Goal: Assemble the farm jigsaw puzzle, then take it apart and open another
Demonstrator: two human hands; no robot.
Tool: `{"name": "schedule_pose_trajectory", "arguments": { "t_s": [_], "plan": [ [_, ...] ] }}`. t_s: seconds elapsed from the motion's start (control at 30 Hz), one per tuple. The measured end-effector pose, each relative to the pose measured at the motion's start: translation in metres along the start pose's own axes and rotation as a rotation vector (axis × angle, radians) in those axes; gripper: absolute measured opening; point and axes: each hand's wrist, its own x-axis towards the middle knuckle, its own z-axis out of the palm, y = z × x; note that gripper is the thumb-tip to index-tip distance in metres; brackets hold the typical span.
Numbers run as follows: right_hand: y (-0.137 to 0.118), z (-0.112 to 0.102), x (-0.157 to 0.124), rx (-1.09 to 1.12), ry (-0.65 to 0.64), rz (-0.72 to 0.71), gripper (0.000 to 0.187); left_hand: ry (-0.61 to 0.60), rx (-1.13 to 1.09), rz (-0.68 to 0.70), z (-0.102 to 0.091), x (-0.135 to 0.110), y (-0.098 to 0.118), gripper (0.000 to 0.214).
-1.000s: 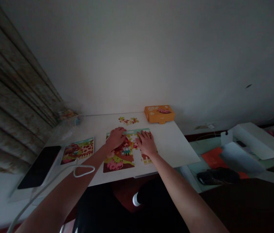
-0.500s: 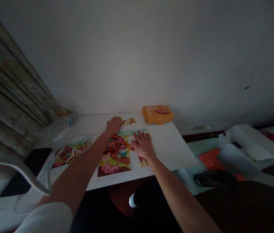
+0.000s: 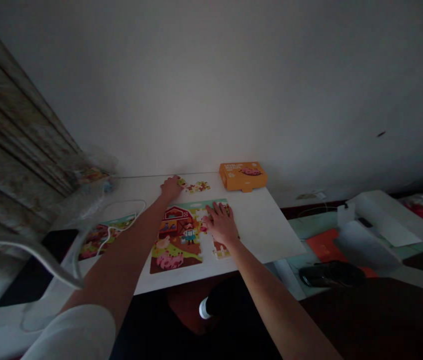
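The partly assembled farm jigsaw puzzle (image 3: 177, 240) lies on a white table (image 3: 267, 235), with its red barn and pig section joined. The right hand (image 3: 221, 225) rests open, fingers spread, on the puzzle's right side. The left hand (image 3: 171, 187) is narrowed, its fingertips at one loose piece (image 3: 181, 182), just beside a small cluster of loose pieces (image 3: 196, 187), too small to count. Whether it grips that piece cannot be told. Farther off on the table lie one orange box (image 3: 243, 176) by the wall and one picture card (image 3: 106, 237) under a white cable (image 3: 121, 210).
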Motion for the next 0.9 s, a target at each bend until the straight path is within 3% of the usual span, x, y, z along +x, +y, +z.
{"name": "schedule_pose_trajectory", "arguments": {
  "t_s": [0.13, 0.33, 0.43, 0.53, 0.6, 0.73, 0.9],
  "plan": [
    [-0.001, -0.005, 0.0, 0.012, -0.02, 0.009, 0.054, 0.13, -0.484, -0.156, -0.004, -0.004, -0.001, 0.036],
    [0.001, -0.002, -0.001, 0.033, 0.036, 0.012, 0.053, 0.183, -0.75, -0.232, -0.003, -0.03, 0.0, 0.033],
    [0.003, 0.003, -0.001, 0.05, 0.084, 0.004, 0.052, 0.16, -0.971, -0.246, 0.002, -0.059, 0.003, 0.038],
    [0.007, 0.007, 0.0, 0.083, 0.135, -0.014, 0.051, 0.072, -1.378, -0.27, 0.008, -0.096, 0.006, 0.043],
    [0.011, 0.009, 0.001, 0.122, 0.169, -0.019, 0.05, 0.013, -1.529, -0.288, 0.011, -0.121, 0.009, 0.041],
    [0.021, 0.017, 0.007, 0.268, 0.254, -0.002, 0.045, -0.028, -1.648, -0.318, 0.015, -0.167, 0.017, 0.029],
    [0.034, 0.024, 0.017, 0.589, 0.327, 0.112, 0.044, -0.038, -1.691, -0.366, 0.017, -0.207, 0.024, 0.021]
  ]
}}
